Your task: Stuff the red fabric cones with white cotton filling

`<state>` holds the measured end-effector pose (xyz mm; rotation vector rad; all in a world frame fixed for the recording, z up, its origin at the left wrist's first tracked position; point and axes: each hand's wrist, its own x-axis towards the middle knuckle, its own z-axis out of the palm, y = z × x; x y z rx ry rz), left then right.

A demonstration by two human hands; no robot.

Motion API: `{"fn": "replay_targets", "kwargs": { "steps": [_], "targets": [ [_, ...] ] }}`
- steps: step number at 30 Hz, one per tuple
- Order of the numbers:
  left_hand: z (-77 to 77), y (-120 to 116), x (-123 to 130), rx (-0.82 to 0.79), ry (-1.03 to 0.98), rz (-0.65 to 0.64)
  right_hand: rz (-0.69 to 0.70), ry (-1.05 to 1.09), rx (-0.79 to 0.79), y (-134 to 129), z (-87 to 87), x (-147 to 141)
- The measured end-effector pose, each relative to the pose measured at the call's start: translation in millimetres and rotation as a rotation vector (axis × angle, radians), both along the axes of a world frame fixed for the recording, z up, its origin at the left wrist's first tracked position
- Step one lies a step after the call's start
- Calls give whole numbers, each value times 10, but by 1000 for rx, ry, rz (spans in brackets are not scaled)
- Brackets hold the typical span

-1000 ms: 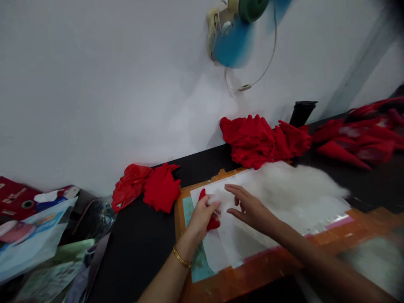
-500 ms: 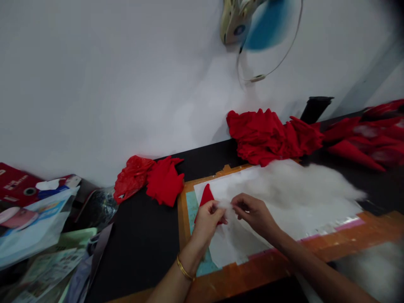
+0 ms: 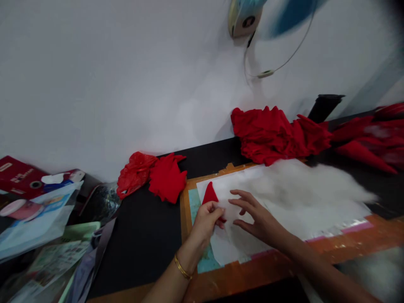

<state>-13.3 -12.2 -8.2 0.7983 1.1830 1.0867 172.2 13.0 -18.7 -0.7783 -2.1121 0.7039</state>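
Head view: a flat white sheet (image 3: 222,248) lies on a black surface (image 3: 142,240), bordered by shiny orange-brown tape (image 3: 271,277). Above the left end of the white sheet, the left hand (image 3: 205,221) pinches a small, pointed red cloth piece (image 3: 209,193) between thumb and fingers — its tip sticks up past the knuckles. A gold-coloured bangle (image 3: 182,267) circles that wrist. The right hand (image 3: 260,219) is over the middle of the white sheet, fingers parted and slightly curled, thumb apart, facing the left hand without touching it.

Fluffy white fibre (image 3: 309,183) spreads across the right part of the white sheet. Behind the sheet sits a crumpled heap of red cloth (image 3: 274,134); to the sheet's left lie a jagged-edged bunch of red cloth (image 3: 167,179) and, beside it, a crinkled red plastic bag (image 3: 135,174). High beyond the sheet — on the wall — hangs a blue-bladed fan (image 3: 293,17), blurred.
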Motion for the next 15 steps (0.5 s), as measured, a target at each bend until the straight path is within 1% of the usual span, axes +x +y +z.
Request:
{"fn": "replay_targets", "kwargs": {
  "steps": [3, 6, 9, 12, 13, 14, 15],
  "targets": [
    [3, -38, 26, -4, -5, -39, -16, -5, -8, -39, -31, 10],
    [-12, -84, 25, -7, 26, -72, -59, 34, -107, -49, -75, 53],
    [-44, -126, 18, -5, 100, -144, -52, 54, -165, -62, -101, 73],
    [-61, -176, -29, 15, 130, -197, -56, 99, -226, -80, -96, 74],
    [-60, -197, -71, 47, 175, -196, -71, 130, -270, -84, -87, 84],
    [-55, -221, -131, 99, 260, -183, -96, 164, -328, -87, -74, 101],
    [-49, -246, -207, 169, 387, -170, -127, 198, -393, -90, -59, 126]
  ]
}}
